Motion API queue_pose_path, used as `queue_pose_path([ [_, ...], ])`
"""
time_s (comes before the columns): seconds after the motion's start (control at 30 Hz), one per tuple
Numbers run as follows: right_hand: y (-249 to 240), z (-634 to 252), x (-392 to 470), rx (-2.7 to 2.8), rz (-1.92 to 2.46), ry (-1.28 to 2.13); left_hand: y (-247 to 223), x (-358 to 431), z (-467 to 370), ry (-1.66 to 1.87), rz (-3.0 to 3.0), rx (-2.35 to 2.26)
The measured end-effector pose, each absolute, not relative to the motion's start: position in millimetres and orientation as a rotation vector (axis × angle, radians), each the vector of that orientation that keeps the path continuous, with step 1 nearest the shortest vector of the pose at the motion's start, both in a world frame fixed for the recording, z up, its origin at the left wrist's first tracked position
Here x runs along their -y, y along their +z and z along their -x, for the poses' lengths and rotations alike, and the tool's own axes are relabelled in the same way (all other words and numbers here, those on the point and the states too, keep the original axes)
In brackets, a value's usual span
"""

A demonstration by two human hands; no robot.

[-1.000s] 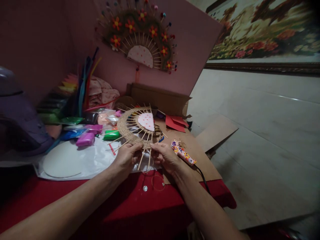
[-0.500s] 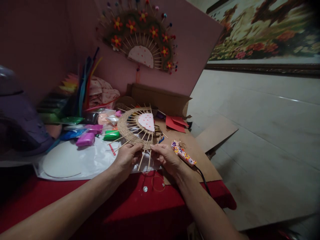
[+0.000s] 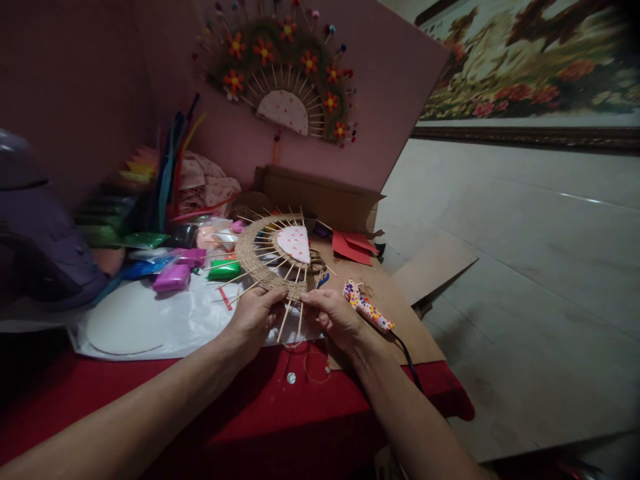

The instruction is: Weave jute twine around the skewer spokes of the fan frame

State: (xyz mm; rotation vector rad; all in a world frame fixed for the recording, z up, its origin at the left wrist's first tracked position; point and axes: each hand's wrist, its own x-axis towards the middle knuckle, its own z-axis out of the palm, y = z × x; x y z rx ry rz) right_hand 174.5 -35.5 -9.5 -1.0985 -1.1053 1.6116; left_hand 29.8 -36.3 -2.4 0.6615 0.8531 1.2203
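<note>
Two hands meet at the near edge of the woven fan piece [image 3: 273, 257], and we judge the work to be partway through. Going from the left, at nine o'clock of the fan piece lie packets of coloured clay [image 3: 173, 277] on a white sheet [image 3: 135, 323], none of them opened as far as we can tell. Our left hand [image 3: 255, 317] is closed in a pinch on the woven band at its six o'clock edge, where bare skewer ends [image 3: 293, 320] stick out toward us. The twine band already runs in a broad arc from about three o'clock round past nine, and the pink dotted half-disc [image 3: 295, 243] sits at its centre. Our right hand [image 3: 335, 317] is closed too, fingertips on the skewers just beside the left; whether it holds a twine end we cannot tell. At three o'clock of that hand a spotted glue gun [image 3: 367, 307] rests on cardboard [image 3: 395, 313], untouched. Up at twelve o'clock a finished fan [image 3: 285, 80] hangs on the pink board [image 3: 395, 87], with green trim, red flowers and beaded tips. Against it, ours lacks all of that, so we reckon the weaving is near done and the decoration is left. Everything rests on the red worktop [image 3: 280, 407].
</note>
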Motion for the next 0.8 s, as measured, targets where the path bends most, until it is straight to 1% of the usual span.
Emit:
queue_pose_path([
  [0.8,-6.6,-176.2,38.0,1.114,1.115,1.604,-0.6,37.5,-30.4,1.22,-0.64,-0.899],
])
